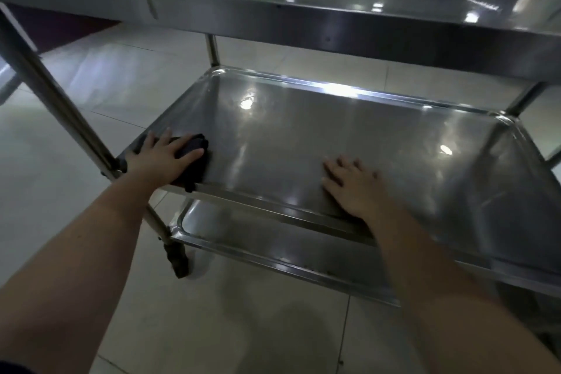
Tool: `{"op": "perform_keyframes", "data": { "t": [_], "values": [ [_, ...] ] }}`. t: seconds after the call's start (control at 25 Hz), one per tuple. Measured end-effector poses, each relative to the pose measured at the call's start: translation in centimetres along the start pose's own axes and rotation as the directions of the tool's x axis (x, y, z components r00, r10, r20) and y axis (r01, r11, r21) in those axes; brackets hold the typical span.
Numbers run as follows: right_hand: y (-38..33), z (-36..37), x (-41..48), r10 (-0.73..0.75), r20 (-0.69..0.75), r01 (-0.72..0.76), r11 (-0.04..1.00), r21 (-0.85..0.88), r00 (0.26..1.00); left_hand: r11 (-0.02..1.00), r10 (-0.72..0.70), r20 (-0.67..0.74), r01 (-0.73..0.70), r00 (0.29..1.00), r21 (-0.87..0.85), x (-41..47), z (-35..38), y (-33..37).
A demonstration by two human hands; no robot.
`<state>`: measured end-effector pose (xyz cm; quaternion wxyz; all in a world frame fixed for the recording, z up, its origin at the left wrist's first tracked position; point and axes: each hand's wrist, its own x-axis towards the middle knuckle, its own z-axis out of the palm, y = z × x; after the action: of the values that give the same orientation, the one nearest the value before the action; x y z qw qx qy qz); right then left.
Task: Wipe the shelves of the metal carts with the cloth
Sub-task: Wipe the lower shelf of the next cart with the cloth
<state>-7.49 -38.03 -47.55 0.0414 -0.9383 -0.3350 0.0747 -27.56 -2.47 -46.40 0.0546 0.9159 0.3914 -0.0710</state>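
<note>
The person's left hand (161, 158) and right hand (355, 188) were bare, with skin uncovered over knuckles, backs and wrists alike. The left forearm (91, 252) and the right forearm (440, 282) were bare too, all the way from the wrists to the bottom edge of the view, where the wide lens made them look much broader than at the wrists. A small patch of dark fabric (12, 369) showed in the lower left corner beside the left arm (a sleeve hem or another garment, it could not be told). The fingernails were too blurred to describe.
</note>
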Motion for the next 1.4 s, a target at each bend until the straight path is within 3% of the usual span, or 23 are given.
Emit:
{"op": "perform_keyframes", "data": {
  "t": [0.2, 0.28, 0.4, 0.48, 0.56, 0.72, 0.76, 0.84, 0.92, 1.0, 1.08, 1.12, 1.16, 1.24, 1.32, 1.4],
  "values": [
    [9.5, -0.7, -3.9, 0.282, 0.033, -0.277, 0.954, -0.115, 0.959, 0.999, 0.044, -0.034, -0.045, 0.998, -0.030, -2.4, 0.7, 7.1],
    [8.8, -0.6, -3.7, 0.274, 0.017, -0.270, 0.953, -0.136, 0.961, 0.980, 0.194, -0.044, -0.195, 0.980, -0.034, -5.1, 1.7, 14.8],
    [8.9, -0.9, -3.5, 0.247, 0.004, -0.245, 0.964, -0.104, 0.969, 0.890, 0.456, 0.000, -0.456, 0.890, 0.006, -11.5, 4.2, 27.4],
    [10.3, -1.2, -3.9, 0.209, -0.008, -0.210, 0.976, -0.053, 0.978, 0.856, 0.515, 0.039, -0.516, 0.856, 0.007, -13.3, 4.6, 29.6],
    [12.7, -1.5, -4.9, 0.175, -0.036, -0.175, 0.985, 0.006, 0.984, 0.881, 0.472, -0.019, -0.472, 0.881, -0.012, -11.4, 3.7, 26.7],
    [17.6, -1.3, -7.3, 0.278, -0.015, -0.278, 0.960, -0.033, 0.961, 0.992, 0.125, 0.036, -0.123, 0.992, -0.037, -7.2, 1.6, 19.6],
    [18.0, -1.1, -7.5, 0.288, -0.006, -0.288, 0.957, -0.025, 0.958, 0.996, 0.082, 0.049, -0.081, 0.995, -0.028, -7.3, 1.6, 20.8],
    [17.8, -0.9, -7.3, 0.284, -0.024, -0.284, 0.959, 0.006, 0.959, 0.987, 0.161, 0.009, -0.161, 0.987, -0.026, -8.8, 2.7, 27.3],
    [17.6, -1.2, -7.2, 0.279, -0.085, -0.272, 0.958, 0.089, 0.956, 0.929, 0.370, -0.012, -0.370, 0.929, -0.031, -12.0, 4.2, 35.8],
    [18.1, -1.3, -8.1, 0.339, -0.197, -0.255, 0.899, 0.356, 0.920, 0.854, 0.520, 0.038, -0.520, 0.853, -0.008, -15.3, 5.3, 42.1],
    [18.8, -2.2, -9.4, 0.481, -0.237, -0.200, 0.693, 0.693, 0.844, 0.818, 0.574, 0.084, -0.567, 0.814, -0.091, -15.3, 4.6, 43.4],
    [18.6, -2.8, -9.8, 0.517, -0.239, -0.168, 0.621, 0.766, 0.822, 0.794, 0.593, 0.027, -0.579, 0.805, -0.188, -14.4, 3.9, 42.3],
    [17.8, -3.4, -9.7, 0.512, -0.254, -0.149, 0.622, 0.769, 0.821, 0.762, 0.591, -0.077, -0.588, 0.803, -0.272, -13.2, 3.3, 40.6],
    [15.0, -4.3, -8.2, 0.367, -0.309, -0.126, 0.797, 0.590, 0.877, 0.772, 0.524, -0.229, -0.571, 0.821, -0.280, -10.4, 2.4, 36.3],
    [10.5, -3.4, -6.5, 0.193, -0.216, -0.142, 0.962, 0.232, 0.957, 0.859, 0.473, -0.184, -0.498, 0.861, -0.122, -8.6, 2.6, 33.2],
    [8.0, -1.6, -5.8, 0.149, -0.093, -0.149, 0.989, 0.000, 0.984, 0.870, 0.488, -0.119, -0.493, 0.865, -0.012, -8.2, 3.6, 33.2]
  ]
}}
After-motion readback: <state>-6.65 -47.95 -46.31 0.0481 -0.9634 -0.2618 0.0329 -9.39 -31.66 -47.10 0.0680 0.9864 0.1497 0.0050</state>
